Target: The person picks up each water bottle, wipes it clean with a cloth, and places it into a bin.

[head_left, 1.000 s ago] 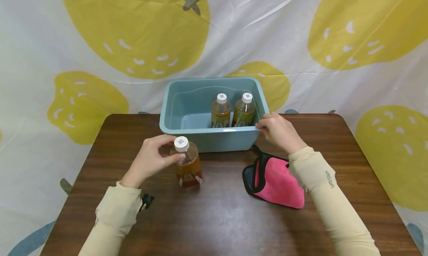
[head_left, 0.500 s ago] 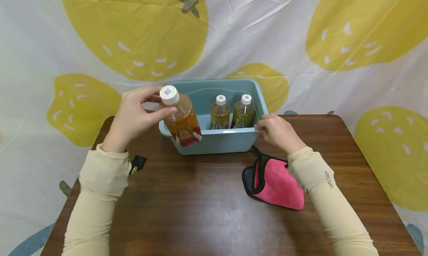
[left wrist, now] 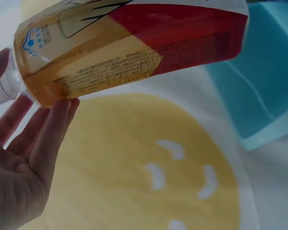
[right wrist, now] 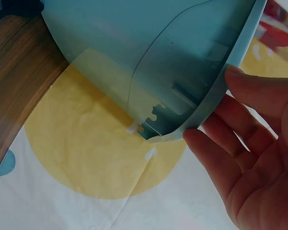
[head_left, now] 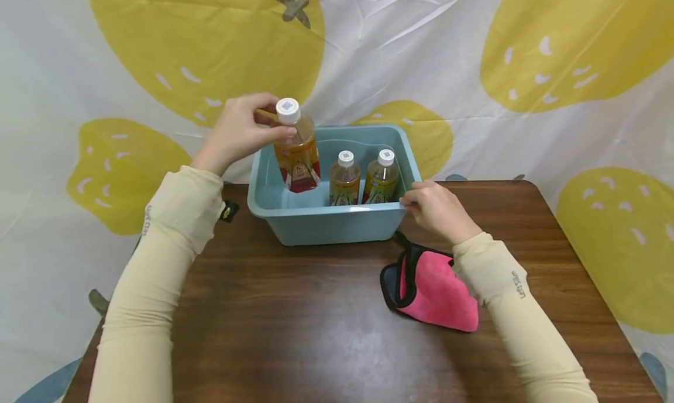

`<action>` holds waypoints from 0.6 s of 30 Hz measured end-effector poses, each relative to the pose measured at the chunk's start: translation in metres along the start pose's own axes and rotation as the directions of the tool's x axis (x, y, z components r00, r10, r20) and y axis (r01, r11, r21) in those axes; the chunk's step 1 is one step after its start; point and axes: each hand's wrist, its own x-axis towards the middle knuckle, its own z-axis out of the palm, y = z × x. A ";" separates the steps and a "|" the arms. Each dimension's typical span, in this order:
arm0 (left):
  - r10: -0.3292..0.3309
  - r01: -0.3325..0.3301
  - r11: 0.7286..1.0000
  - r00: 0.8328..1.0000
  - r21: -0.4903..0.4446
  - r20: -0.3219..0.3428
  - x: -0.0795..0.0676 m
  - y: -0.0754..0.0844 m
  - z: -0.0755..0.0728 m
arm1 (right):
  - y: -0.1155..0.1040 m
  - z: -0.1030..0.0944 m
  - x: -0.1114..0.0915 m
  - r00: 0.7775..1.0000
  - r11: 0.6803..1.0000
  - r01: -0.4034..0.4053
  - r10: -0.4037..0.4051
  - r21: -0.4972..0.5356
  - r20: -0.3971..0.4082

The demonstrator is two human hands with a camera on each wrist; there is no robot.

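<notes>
A drink bottle [head_left: 299, 160] with a white cap and an orange-and-red label hangs over the left part of a light blue plastic bin [head_left: 326, 230]. My left hand [head_left: 239, 128] pinches it near the neck, thumb in front and fingers behind; the left wrist view shows the bottle [left wrist: 134, 48] in that hand [left wrist: 29, 158]. Two similar bottles, one in the middle [head_left: 344, 181] and one on the right [head_left: 381, 179], stand upright inside the bin. At the bin's front right corner my right hand [head_left: 434, 210] grips the rim [right wrist: 216, 91] between thumb and fingers.
A pink cloth pouch [head_left: 442, 289] with black trim lies on the brown wooden table [head_left: 295, 333], just below my right hand. Behind the bin hangs a white curtain [head_left: 400, 46] with yellow fruit prints.
My left hand has lifted the bottle off the table and carried it up and back until it is over the bin. The right hand has kept its grip on the rim.
</notes>
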 end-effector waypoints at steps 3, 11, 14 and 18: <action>-0.018 0.017 0.999 0.999 0.031 0.047 0.013 -0.010 0.008 | -0.002 0.000 -0.001 1.000 1.000 -0.003 0.003 0.001 0.004; -0.052 0.026 0.992 0.976 0.126 0.213 0.030 -0.036 0.023 | -0.005 -0.002 -0.003 1.000 1.000 -0.007 0.007 -0.007 0.013; -0.072 0.039 0.990 0.962 0.132 0.261 0.031 -0.044 0.027 | -0.007 -0.003 -0.003 1.000 1.000 -0.004 0.004 -0.009 0.014; -0.088 0.047 0.988 0.954 0.146 0.286 0.030 -0.056 0.034 | -0.009 -0.003 -0.005 1.000 1.000 -0.005 0.006 -0.008 0.010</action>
